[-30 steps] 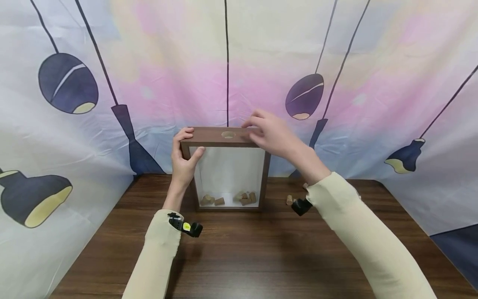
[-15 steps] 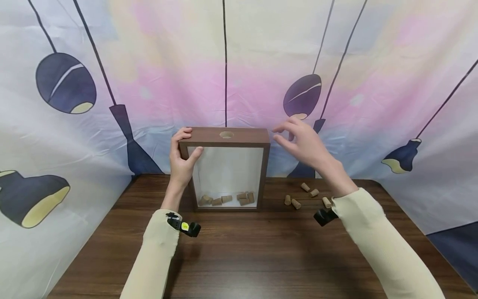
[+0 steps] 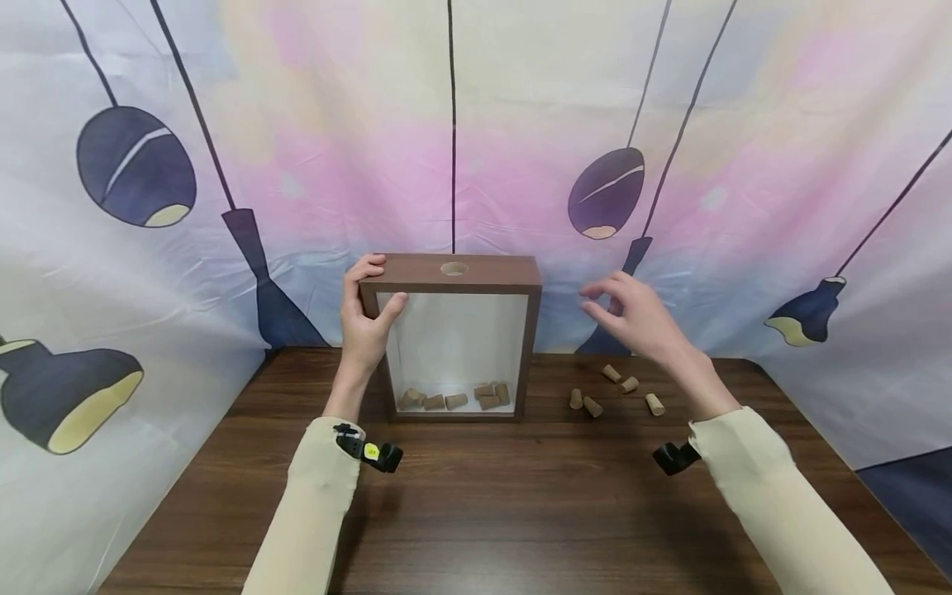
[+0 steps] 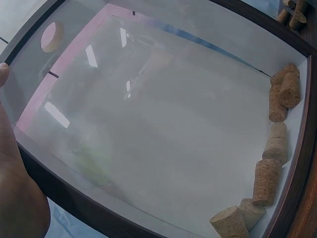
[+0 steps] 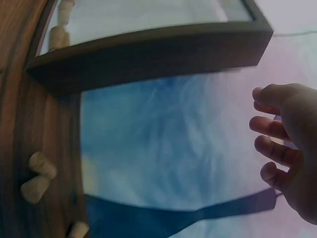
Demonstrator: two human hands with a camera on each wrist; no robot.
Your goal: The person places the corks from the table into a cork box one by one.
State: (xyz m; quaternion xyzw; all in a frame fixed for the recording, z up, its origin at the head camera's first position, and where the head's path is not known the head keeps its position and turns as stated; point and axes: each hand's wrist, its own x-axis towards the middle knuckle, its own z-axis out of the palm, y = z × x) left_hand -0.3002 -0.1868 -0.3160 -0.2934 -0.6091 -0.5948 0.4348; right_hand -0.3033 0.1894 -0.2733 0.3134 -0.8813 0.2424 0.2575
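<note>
A brown wooden shadow box (image 3: 494, 269) with a clear front stands upright on the table, a round hole in its top. My left hand (image 3: 362, 329) grips its upper left corner, thumb on the front and fingers over the top edge. Several corks (image 3: 456, 402) lie along the bottom inside; the left wrist view shows these corks (image 4: 266, 182) up close behind the pane. To the right of the box my right hand (image 3: 635, 318) is in the air, fingers loosely bent and holding nothing. Beneath it, several loose corks (image 3: 592, 406) are scattered on the tabletop.
The dark wood-grain table (image 3: 476, 504) stretches in front of the box. Behind it hangs a pastel cloth (image 3: 335, 165) printed with dark lamps, which also covers both sides. A small black camera (image 3: 675, 457) is strapped at my right wrist.
My right hand has moved from above the box top down and to the right. One more cork now lies inside, near the bottom middle. My left hand keeps its grip.
</note>
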